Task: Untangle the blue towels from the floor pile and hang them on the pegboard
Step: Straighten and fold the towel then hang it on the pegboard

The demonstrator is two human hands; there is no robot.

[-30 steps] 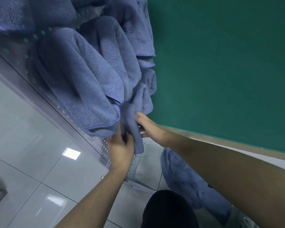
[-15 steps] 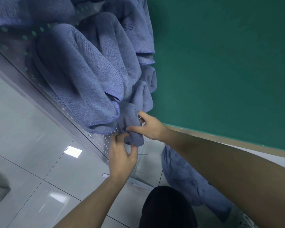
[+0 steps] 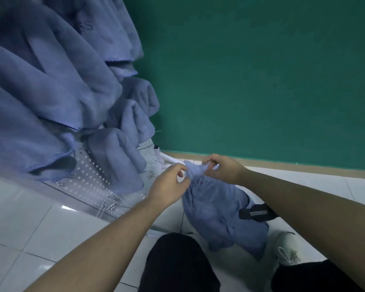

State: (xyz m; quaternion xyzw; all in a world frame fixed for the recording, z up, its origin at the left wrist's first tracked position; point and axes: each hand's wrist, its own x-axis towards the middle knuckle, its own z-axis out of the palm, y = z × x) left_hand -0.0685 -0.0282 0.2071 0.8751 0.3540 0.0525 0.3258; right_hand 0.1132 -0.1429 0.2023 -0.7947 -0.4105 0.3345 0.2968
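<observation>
White glossy floor tiles (image 3: 25,220) are spreading across the lower view, meeting a green wall (image 3: 261,76) along a tan baseboard (image 3: 303,165) at 2 o'clock. A white pegboard (image 3: 89,175) is leaning at 9 o'clock, carrying several hung blue towels (image 3: 51,85); blur is preventing an exact count. One floor pile (image 3: 219,211) is lying at 5 o'clock of the board. Two hands are working its top: the left hand (image 3: 167,186) and the right hand (image 3: 221,168) are each pinching the raised cloth in a narrow grip. One white shoe (image 3: 287,249) is showing at 4 o'clock.
</observation>
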